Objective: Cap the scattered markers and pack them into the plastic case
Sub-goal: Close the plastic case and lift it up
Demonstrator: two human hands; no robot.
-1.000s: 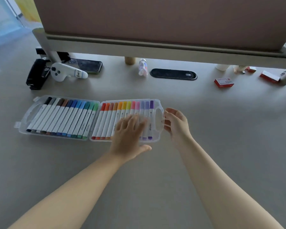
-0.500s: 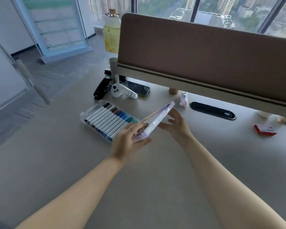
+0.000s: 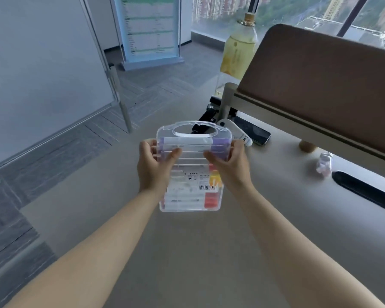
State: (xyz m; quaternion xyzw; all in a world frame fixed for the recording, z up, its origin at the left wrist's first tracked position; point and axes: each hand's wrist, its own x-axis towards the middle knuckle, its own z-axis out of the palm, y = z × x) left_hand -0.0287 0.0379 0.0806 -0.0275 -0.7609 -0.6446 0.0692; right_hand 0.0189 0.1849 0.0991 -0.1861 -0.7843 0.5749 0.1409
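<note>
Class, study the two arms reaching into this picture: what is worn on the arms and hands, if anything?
Nothing visible: the left hand and the right hand are bare, with no gloves, rings, watch or bracelets in view. Both forearms are uncovered right to the picture's lower edge, so no sleeves show.

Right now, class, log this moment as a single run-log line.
stage: case closed, markers inside | plastic case: folded shut, handle away from the person | left hand: grips left edge | right hand: grips right edge | loose markers: none seen

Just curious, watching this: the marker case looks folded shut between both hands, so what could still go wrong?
The case is pinched only at its sides by the left hand and right hand; whether it has latched cannot be seen, so it might spring open and spill markers. Set down carelessly, it could bump the phone behind it.
</note>
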